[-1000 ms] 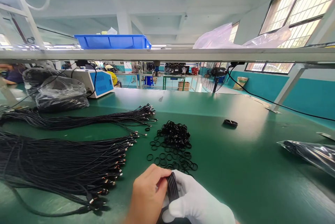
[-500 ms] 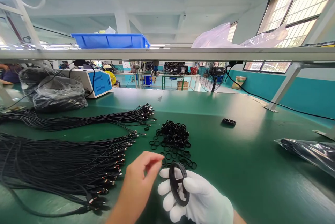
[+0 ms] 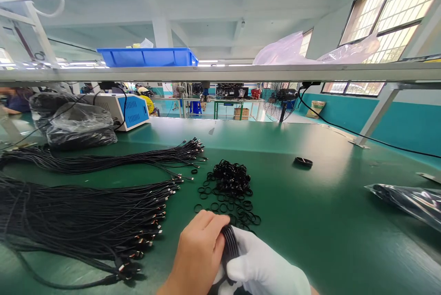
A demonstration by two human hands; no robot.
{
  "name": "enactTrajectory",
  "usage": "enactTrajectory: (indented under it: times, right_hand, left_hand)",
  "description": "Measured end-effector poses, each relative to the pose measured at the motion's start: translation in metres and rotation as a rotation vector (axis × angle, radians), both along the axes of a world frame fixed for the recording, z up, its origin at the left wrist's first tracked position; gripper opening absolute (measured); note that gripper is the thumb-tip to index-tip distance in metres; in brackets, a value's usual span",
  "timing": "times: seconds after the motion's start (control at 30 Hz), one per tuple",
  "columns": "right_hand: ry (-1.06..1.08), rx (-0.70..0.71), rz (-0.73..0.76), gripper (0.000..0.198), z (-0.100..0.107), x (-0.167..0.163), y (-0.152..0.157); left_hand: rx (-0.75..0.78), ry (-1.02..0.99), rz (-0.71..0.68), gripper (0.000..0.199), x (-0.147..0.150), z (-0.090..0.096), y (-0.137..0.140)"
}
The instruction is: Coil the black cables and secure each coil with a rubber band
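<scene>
Low in the centre of the view, a coil of black cable (image 3: 230, 243) is being held between two hands, over the near part of a green worktop (image 3: 320, 226). The bare left hand (image 3: 198, 246) is being pressed against the coil's upper left edge, its thumb and fingers closed on the turns. The right hand (image 3: 267, 265), in a white glove, is being wrapped around the other side, its thumb laid across the lower front. Several turns are being shown side by side; the lower end is being hidden by the glove.

Just beyond the hands, loose black rings (image 3: 223, 207) are being seen scattered in front of a heaped pile of rings (image 3: 230, 178). To the left, straight black cables (image 3: 86, 217) are being laid out in a wide bundle, plugs towards the centre.

The step in hand is being judged as the gathering or fastening of the coil; whether a ring is being fitted around it cannot be told. The next move seemingly calls for the turns being held tightly together, so that none is being let loose.
</scene>
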State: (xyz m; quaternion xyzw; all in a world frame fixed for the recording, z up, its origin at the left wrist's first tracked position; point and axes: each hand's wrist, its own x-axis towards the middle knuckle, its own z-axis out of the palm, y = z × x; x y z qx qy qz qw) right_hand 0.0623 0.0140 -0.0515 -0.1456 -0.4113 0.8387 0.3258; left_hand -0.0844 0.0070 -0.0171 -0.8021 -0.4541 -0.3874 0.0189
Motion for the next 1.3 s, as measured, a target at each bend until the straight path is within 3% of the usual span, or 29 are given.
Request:
enactTrajectory:
  times: [0.13, 0.3, 0.4, 0.47, 0.63, 0.7, 0.8, 1.03, 1.2, 1.3]
  right_hand:
    - [-0.025, -0.01, -0.013, 0.053, -0.001, -0.002, -0.001]
    - [-0.03, -0.018, -0.046, 0.058, 0.004, -0.003, -0.001]
    - [-0.023, -0.01, -0.039, 0.054, 0.006, -0.003, -0.001]
    - [0.001, -0.004, -0.043, 0.049, 0.006, -0.002, -0.001]
    - [0.009, 0.021, -0.06, 0.046, 0.008, -0.002, -0.002]
    - [-0.009, 0.01, -0.055, 0.048, 0.009, -0.003, -0.002]
    - [-0.023, 0.007, -0.066, 0.048, 0.008, -0.002, -0.001]
    - [-0.055, 0.001, -0.105, 0.055, 0.009, -0.004, -0.002]
    - [-0.025, -0.025, -0.08, 0.05, 0.011, -0.002, -0.003]
    - [0.018, -0.047, -0.066, 0.046, 0.014, 0.001, -0.004]
  left_hand:
    - [-0.13, -0.082, 0.011, 0.032, 0.001, -0.001, -0.001]
    - [-0.495, -0.385, 0.122, 0.027, 0.003, -0.001, 0.001]
    - [-0.542, -0.349, 0.133, 0.026, 0.002, 0.003, 0.003]
    - [-0.473, -0.243, 0.12, 0.028, 0.001, 0.005, 0.004]
    - [0.142, -0.001, 0.017, 0.024, 0.0, -0.003, 0.002]
    - [0.206, 0.007, 0.0, 0.023, 0.0, -0.007, 0.001]
    - [0.097, -0.031, 0.021, 0.023, 0.0, -0.005, 0.001]
    - [-0.425, -0.219, 0.017, 0.03, 0.0, 0.006, 0.005]
    - [-0.498, -0.23, 0.032, 0.029, -0.004, 0.008, 0.004]
    - [-0.645, -0.355, 0.055, 0.01, -0.009, 0.014, -0.002]
